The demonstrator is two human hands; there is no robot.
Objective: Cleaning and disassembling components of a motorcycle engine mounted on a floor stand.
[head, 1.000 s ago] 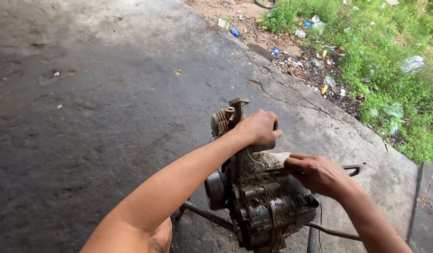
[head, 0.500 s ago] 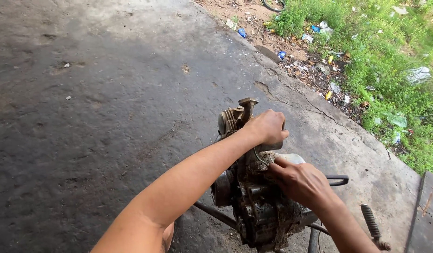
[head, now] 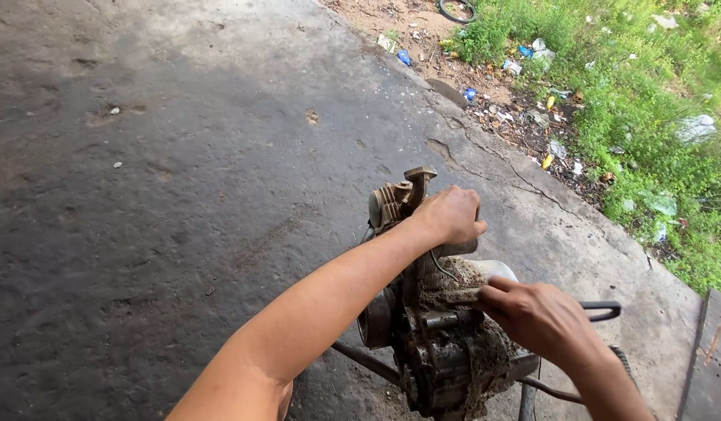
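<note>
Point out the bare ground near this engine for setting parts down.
Free: the grey concrete floor left of the dirty metal engine, and the strip between it and the cracked slab edge. Crowded: around both hands, and the littered grass verge.

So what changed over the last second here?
The right hand drew in from the engine's right side onto its dirt-caked top, fingers now pressed on a part there. The left hand kept its grip on the upper end by the finned cylinder. The engine stayed upright on the concrete floor.
</note>
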